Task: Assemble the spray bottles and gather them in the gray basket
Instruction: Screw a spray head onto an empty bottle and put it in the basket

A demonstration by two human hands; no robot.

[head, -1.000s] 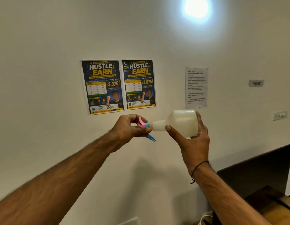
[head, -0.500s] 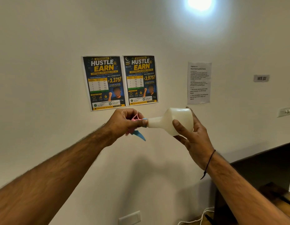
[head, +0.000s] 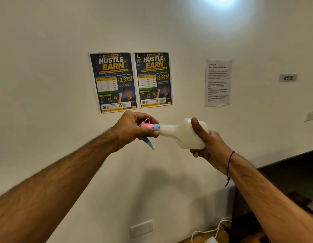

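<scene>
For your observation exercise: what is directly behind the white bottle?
Behind the white bottle is bare wall; the right hand covers its base. The basket is not in view.

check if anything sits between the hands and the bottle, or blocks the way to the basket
Nothing sits between them: the left hand grips the pink spray head and the right hand holds the white bottle. The gray basket is out of view, so that path cannot be judged.

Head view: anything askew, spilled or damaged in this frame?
No spill or damage shows. The white bottle is held sideways in the air, right hand on its body, left hand on the pink-and-blue spray head at its neck. On the wall, the left poster hangs slightly tilted. The gray basket is out of view.
</scene>
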